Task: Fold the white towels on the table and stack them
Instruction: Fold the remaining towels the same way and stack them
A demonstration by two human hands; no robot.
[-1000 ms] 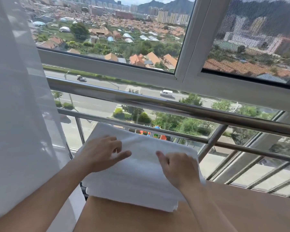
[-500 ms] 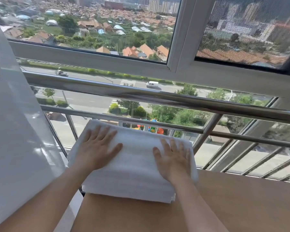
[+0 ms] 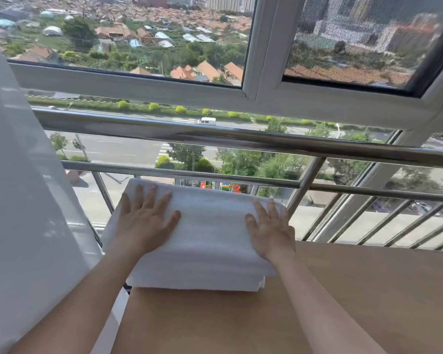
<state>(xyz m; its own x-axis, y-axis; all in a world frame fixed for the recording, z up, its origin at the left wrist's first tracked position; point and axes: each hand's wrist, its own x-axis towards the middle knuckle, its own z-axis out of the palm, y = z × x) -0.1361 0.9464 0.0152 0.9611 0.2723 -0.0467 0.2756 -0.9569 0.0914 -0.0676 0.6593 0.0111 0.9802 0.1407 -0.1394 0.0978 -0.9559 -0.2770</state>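
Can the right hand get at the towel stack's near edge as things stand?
Probably yes: the right hand lies flat on the towel stack, and only bare table fronts that near edge; nothing blocks it.

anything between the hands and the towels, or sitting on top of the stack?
Nothing visible. The left hand and right hand both lie flat, fingers straight, directly on the towels. The towels are stacked at the far left corner of the table, next to the railing. Only the hands are on top.
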